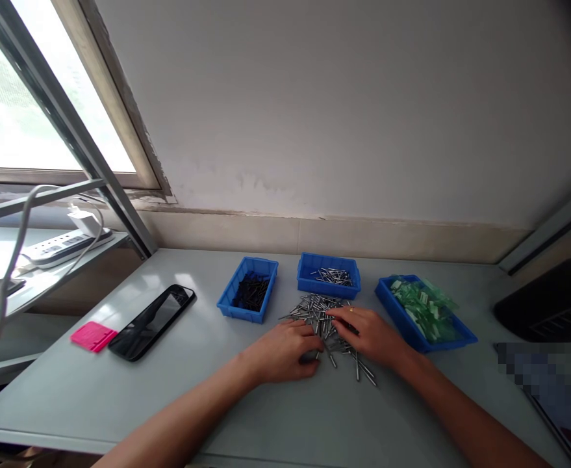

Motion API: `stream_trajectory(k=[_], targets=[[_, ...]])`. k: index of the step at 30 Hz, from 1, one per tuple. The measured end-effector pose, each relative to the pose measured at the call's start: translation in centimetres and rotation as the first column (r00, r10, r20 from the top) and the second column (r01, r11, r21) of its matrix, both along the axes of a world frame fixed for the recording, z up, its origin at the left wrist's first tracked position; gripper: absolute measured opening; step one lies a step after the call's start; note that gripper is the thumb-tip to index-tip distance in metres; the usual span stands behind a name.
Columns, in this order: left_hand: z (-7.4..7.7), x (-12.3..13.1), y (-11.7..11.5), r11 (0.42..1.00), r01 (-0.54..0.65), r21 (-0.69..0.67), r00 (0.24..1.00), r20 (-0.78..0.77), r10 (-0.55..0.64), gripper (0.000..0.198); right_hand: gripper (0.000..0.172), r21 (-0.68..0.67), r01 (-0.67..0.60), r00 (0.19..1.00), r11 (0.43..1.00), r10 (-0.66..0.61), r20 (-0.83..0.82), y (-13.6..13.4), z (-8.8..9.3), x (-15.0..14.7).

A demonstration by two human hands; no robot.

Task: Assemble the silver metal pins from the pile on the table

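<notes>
A loose pile of thin silver metal rods [317,305] lies on the grey table [246,416]. At the pile's left side rests my left hand [288,351], its fingers bent and apart, touching the rods. My right hand [366,331], with a ring on one finger, lies over the pile's right side with its fingers apart. Behind the pile is a blue tray [328,286] with more silver pieces. To the left, another blue tray [240,315] holds black pieces. On the right, a third blue tray [402,325] contains green plastic packets [424,309].
A black phone [152,323] and a pink object [93,337] lie at the left. Further left, a power strip [65,246] and cable are on a shelf beside the window. A black object [548,299] stands at the right edge. A wall rises behind the table.
</notes>
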State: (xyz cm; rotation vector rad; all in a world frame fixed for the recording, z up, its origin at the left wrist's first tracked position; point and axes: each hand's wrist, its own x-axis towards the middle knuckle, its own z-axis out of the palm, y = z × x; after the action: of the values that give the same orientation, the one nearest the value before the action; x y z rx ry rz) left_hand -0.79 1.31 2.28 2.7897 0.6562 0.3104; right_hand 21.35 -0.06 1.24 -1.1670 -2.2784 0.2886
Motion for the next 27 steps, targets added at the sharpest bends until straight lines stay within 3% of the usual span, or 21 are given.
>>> stream_trajectory(k=[9,17,27], targets=[[0.05,0.24,0.24,0.998,-0.054,0.019,0.998,0.016,0.054,0.017,0.023,0.022,-0.057,0.998,0.998,0.056,0.042,-0.14,-0.05,-0.06],[0.65,0.12,0.16,0.986,-0.16,0.04,0.962,0.232,0.147,0.012,0.018,0.064,-0.119,0.989,0.991,0.113,0.095,-0.49,0.25,-0.24],[0.5,0.07,0.45,0.969,-0.242,0.056,0.943,0.248,0.221,0.014,0.015,0.178,-0.082,0.997,0.981,0.079,0.026,-0.25,0.11,0.01]])
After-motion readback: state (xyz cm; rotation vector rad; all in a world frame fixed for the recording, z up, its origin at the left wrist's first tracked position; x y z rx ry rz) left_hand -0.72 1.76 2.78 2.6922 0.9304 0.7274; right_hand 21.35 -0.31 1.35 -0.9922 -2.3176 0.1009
